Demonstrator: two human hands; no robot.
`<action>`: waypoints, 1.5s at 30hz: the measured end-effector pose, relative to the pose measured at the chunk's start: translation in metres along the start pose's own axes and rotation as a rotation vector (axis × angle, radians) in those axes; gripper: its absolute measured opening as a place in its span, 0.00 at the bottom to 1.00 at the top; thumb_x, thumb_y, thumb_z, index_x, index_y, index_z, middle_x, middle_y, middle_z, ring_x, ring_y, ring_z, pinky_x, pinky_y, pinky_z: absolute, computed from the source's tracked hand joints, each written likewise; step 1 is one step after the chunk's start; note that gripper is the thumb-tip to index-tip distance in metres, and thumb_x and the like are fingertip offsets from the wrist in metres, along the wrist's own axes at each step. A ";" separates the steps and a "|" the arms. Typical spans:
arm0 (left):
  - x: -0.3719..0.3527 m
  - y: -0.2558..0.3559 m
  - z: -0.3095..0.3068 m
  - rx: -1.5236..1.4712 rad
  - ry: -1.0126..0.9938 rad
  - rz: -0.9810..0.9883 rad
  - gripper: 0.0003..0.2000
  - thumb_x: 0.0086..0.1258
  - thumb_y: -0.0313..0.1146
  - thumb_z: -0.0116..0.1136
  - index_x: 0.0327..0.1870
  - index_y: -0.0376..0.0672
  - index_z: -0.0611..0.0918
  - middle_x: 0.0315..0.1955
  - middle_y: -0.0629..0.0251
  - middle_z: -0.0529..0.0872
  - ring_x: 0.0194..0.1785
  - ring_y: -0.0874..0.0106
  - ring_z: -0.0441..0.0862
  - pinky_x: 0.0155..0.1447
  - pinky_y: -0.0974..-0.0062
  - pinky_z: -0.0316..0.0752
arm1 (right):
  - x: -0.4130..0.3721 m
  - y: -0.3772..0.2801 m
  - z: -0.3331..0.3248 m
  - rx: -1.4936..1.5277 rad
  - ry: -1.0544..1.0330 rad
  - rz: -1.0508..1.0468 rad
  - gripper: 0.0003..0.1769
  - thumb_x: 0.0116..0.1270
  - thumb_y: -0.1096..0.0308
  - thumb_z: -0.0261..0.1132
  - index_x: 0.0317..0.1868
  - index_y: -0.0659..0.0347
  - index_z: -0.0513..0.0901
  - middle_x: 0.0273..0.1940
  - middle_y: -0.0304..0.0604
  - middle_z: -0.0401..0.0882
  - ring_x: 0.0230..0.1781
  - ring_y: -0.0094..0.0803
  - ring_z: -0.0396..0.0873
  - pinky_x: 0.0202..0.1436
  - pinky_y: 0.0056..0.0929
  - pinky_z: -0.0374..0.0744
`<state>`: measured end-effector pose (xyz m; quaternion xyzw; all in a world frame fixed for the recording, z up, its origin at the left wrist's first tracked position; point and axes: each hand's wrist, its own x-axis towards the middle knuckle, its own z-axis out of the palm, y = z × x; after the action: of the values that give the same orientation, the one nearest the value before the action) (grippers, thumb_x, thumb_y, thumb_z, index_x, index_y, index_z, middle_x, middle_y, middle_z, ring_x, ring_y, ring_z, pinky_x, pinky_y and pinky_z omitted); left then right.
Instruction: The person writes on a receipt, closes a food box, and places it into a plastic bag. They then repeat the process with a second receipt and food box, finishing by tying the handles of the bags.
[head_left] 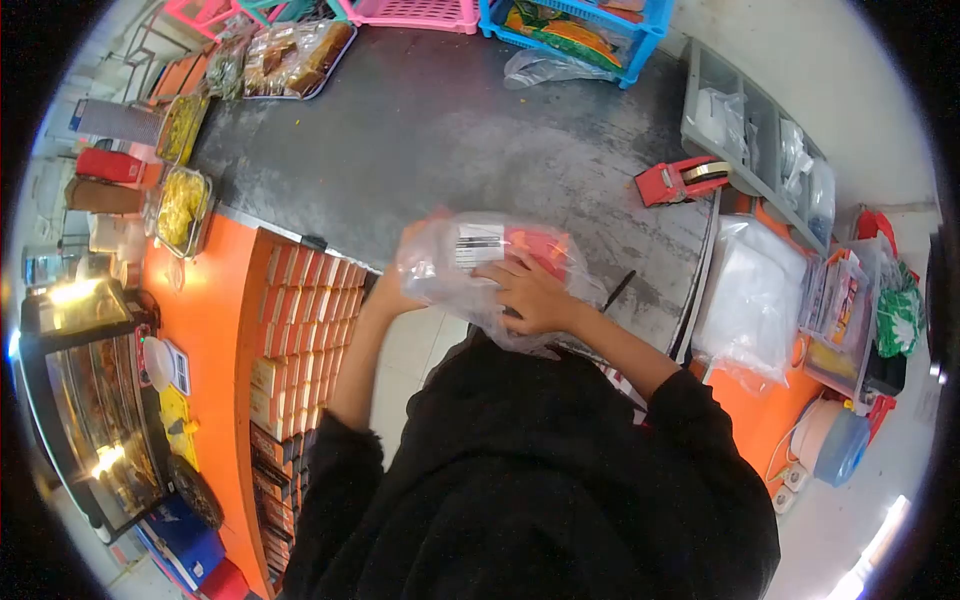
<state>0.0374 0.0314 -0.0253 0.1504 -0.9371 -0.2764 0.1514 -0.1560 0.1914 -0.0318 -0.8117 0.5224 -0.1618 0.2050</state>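
Observation:
A clear plastic bag (430,262) with a red package and a white printed label (480,245) inside is at the near edge of the dark counter (420,130). My right hand (535,298) lies over the bag's right part, its fingers spread on the plastic. At the bag's left end, my left hand (395,290) holds the side; its fingers are mostly hidden by the plastic. A dark thin object (620,288) lies just right of the bag.
A red tape dispenser (682,182) and a grey divided tray (760,125) stand at the right, above stacked clear bags (750,290). Wrapped food (295,60) and baskets (575,40) line the back. Left are a yellow food container (183,208) and a lit display case (95,420).

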 end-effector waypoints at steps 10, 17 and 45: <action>0.003 0.022 0.102 -0.029 0.359 -0.458 0.14 0.49 0.25 0.54 0.40 0.36 0.79 0.30 0.46 0.78 0.37 0.48 0.75 0.43 0.57 0.70 | -0.062 0.003 -0.047 0.168 -0.072 0.082 0.26 0.61 0.44 0.57 0.45 0.59 0.79 0.45 0.48 0.77 0.47 0.43 0.75 0.54 0.42 0.70; -0.003 0.029 0.091 0.100 0.152 -0.509 0.16 0.50 0.29 0.55 0.41 0.33 0.78 0.31 0.45 0.79 0.33 0.48 0.76 0.39 0.53 0.69 | -0.058 -0.035 -0.214 -0.512 -0.183 -0.131 0.20 0.57 0.49 0.63 0.28 0.60 0.81 0.26 0.38 0.79 0.33 0.40 0.77 0.46 0.38 0.70; 0.010 0.040 0.026 -0.314 0.264 0.087 0.25 0.52 0.38 0.61 0.55 0.48 0.75 0.62 0.57 0.65 0.67 0.57 0.59 0.70 0.52 0.49 | 0.029 -0.009 0.056 0.742 0.198 0.330 0.28 0.61 0.58 0.62 0.59 0.61 0.69 0.59 0.55 0.66 0.62 0.44 0.61 0.65 0.43 0.60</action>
<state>0.0107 0.0716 -0.0215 0.1192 -0.8601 -0.3901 0.3062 -0.1105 0.1777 -0.0745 -0.5687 0.5690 -0.3810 0.4557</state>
